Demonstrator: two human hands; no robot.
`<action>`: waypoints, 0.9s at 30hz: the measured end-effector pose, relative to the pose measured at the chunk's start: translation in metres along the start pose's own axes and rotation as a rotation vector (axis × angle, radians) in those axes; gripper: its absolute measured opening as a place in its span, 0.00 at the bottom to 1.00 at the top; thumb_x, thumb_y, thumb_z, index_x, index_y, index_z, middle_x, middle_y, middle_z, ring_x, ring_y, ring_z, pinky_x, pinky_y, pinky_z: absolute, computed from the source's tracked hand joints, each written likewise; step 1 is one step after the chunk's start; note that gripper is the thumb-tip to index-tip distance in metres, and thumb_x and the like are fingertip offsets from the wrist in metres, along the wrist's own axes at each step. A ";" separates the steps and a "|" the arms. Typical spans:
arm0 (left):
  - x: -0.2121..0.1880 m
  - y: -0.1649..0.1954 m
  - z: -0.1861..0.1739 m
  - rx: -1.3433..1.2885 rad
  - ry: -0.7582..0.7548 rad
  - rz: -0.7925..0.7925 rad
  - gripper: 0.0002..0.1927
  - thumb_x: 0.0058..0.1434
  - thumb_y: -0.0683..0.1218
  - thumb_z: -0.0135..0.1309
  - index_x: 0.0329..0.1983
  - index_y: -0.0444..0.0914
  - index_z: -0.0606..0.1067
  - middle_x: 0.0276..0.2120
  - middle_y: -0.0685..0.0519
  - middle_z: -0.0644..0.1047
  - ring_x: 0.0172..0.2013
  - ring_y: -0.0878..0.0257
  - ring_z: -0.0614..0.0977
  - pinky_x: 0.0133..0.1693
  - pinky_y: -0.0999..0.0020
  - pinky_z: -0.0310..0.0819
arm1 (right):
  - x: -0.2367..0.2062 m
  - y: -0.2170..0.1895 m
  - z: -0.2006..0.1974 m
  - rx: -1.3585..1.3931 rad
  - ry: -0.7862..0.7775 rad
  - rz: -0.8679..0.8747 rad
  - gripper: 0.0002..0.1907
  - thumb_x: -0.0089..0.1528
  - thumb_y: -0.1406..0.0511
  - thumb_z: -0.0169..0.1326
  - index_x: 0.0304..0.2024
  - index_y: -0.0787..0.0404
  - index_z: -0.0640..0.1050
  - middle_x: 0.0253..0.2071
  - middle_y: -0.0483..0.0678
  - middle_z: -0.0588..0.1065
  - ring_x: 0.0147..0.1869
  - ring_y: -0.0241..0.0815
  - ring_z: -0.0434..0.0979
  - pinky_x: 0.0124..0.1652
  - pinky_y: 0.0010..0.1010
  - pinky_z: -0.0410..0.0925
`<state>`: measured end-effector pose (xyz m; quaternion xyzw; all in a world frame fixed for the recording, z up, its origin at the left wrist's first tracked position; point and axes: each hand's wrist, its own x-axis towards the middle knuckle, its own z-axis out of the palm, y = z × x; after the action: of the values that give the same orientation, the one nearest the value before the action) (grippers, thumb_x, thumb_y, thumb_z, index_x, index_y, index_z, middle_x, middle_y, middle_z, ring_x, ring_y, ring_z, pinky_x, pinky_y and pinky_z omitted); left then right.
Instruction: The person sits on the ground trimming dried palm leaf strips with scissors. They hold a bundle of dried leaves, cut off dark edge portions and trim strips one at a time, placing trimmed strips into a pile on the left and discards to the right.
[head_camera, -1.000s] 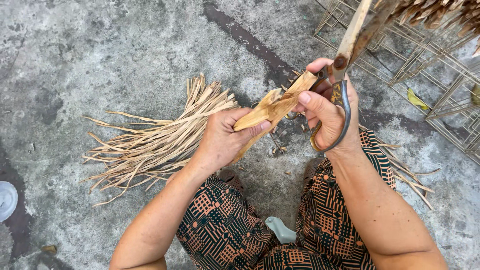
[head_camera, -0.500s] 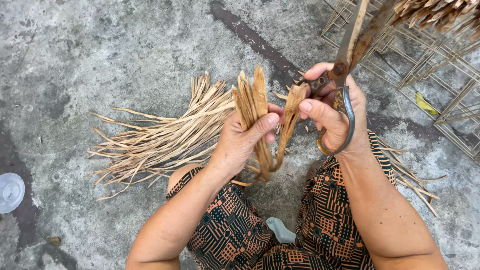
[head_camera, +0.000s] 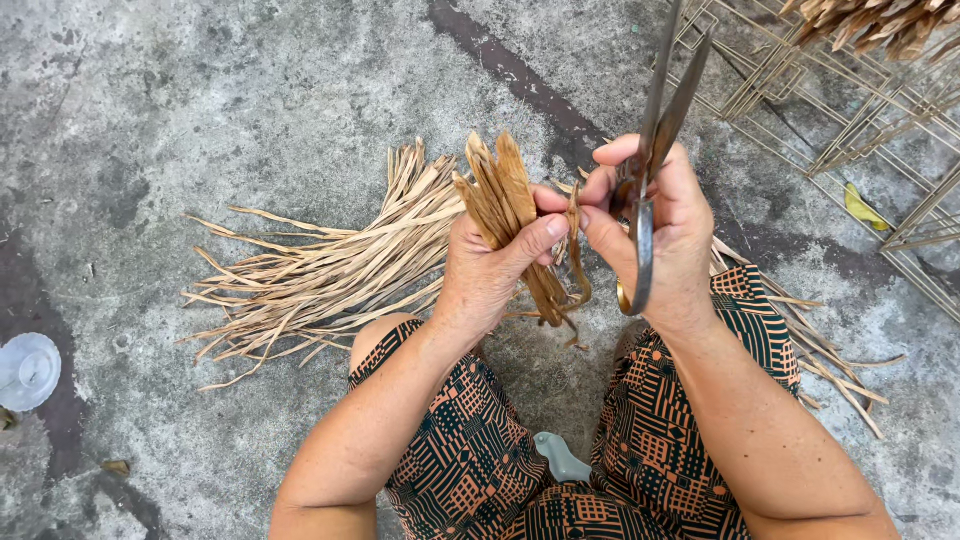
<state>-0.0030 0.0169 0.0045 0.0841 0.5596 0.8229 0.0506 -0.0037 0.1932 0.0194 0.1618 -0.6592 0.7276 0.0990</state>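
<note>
Floor: grey stained concrete floor, wide and bare to my upper left; that is where the free room lies
Wire rack: a metal grid fills the upper right corner, with dried fronds lying on it at the top edge, so that side is tight
Strip pile: loose pale leaf strips fan out on the floor left of my knees, and a few more strips trail past my right knee
Lap: my patterned trousers close off the bottom edge
Left hand: my left hand is closed around a bundle of brown leaf strips, thumb pressed across them; it stands more upright and closer together than half a second ago, and clear of the scissors
Right hand: my right hand has scissors hooked on its fingers, blades pointing up and nearly together, while thumb and forefinger pinch one curling strip just beside the bundle; the blades have swung more upright than before
Small things: a clear plastic lid, I think, at the left edge, and a yellow leaf under the rack
</note>
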 end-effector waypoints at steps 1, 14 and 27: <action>0.000 -0.001 0.000 0.038 0.004 0.009 0.09 0.66 0.42 0.62 0.48 0.34 0.80 0.37 0.57 0.80 0.33 0.72 0.78 0.37 0.76 0.75 | -0.002 0.000 0.001 -0.065 0.011 -0.039 0.22 0.67 0.80 0.60 0.59 0.61 0.68 0.43 0.44 0.72 0.48 0.29 0.74 0.49 0.20 0.71; -0.001 0.003 -0.010 0.099 -0.018 0.051 0.09 0.65 0.42 0.63 0.47 0.35 0.80 0.38 0.57 0.81 0.35 0.72 0.79 0.38 0.75 0.77 | -0.009 -0.002 0.004 -0.051 0.008 -0.100 0.23 0.67 0.78 0.60 0.62 0.62 0.69 0.46 0.45 0.74 0.52 0.31 0.76 0.53 0.24 0.73; -0.004 -0.005 0.002 0.331 0.098 0.273 0.04 0.69 0.41 0.59 0.44 0.36 0.77 0.34 0.61 0.78 0.34 0.75 0.76 0.38 0.77 0.72 | -0.012 -0.002 0.017 -0.111 0.094 -0.109 0.21 0.69 0.79 0.57 0.60 0.62 0.68 0.41 0.44 0.73 0.39 0.28 0.73 0.38 0.17 0.67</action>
<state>0.0016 0.0201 -0.0001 0.1261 0.6724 0.7220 -0.1032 0.0096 0.1770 0.0179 0.1575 -0.6833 0.6904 0.1781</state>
